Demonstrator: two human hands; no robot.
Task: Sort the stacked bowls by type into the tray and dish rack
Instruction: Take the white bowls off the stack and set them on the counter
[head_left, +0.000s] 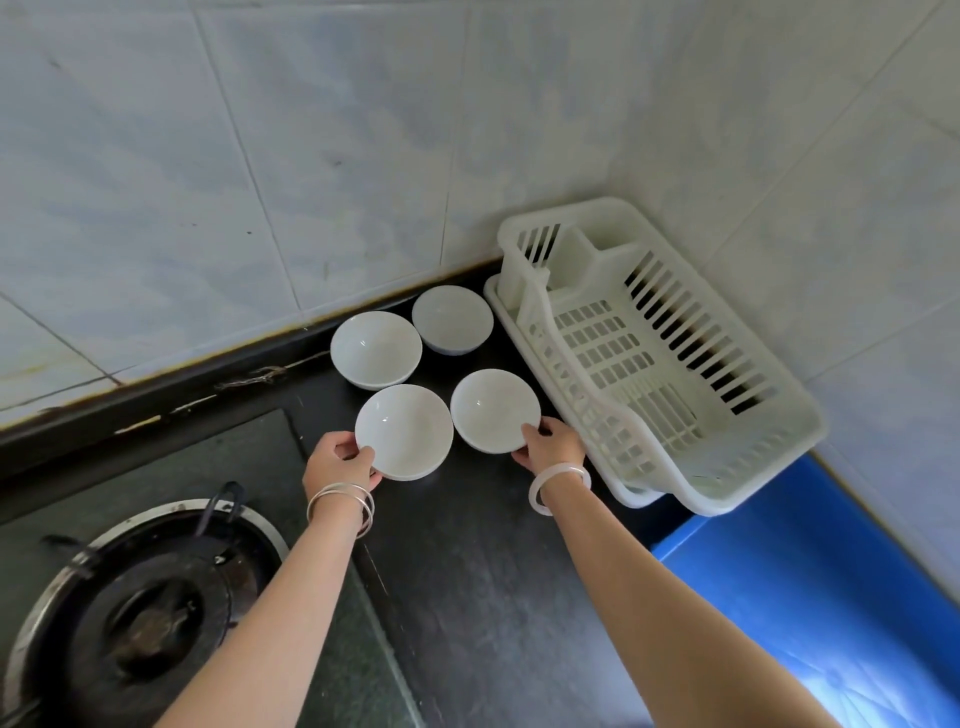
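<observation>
— What can't you make out?

— The fingers, mostly; the left hand (340, 462) pinches the near edge of the near-left bowl (402, 431), thumb on the rim, the other fingers curled under it and largely hidden; the right hand (550, 447) grips the near-right bowl (493, 410) the same way, thumb on top of the rim, fingers out of sight beneath.

— And the rest of the bowls?

— The far-left bowl (375, 349) and the far-right bowl (452, 319) sit untouched behind those two, close to the tiled wall (311, 156); all four are white and stand on the dark counter (467, 571), just left of the dish rack (597, 249); whether any of them is really two nested together I cannot tell, though the near-left one shows what looks like a second rim at its lower edge.

— The rack and the tray?

— The rack is white slatted plastic, set in the corner; the tray (498, 299) lies under it, only its rim peeping out along the left side and the near end; the rest is covered.

— Anything cut off?

— The gas burner (140, 613) runs off the lower left edge; a blue surface (805, 571) runs off the lower right; both forearms leave the bottom of the view; silver bangles (340, 501) circle the left wrist, a white bangle (558, 488) the right.
</observation>
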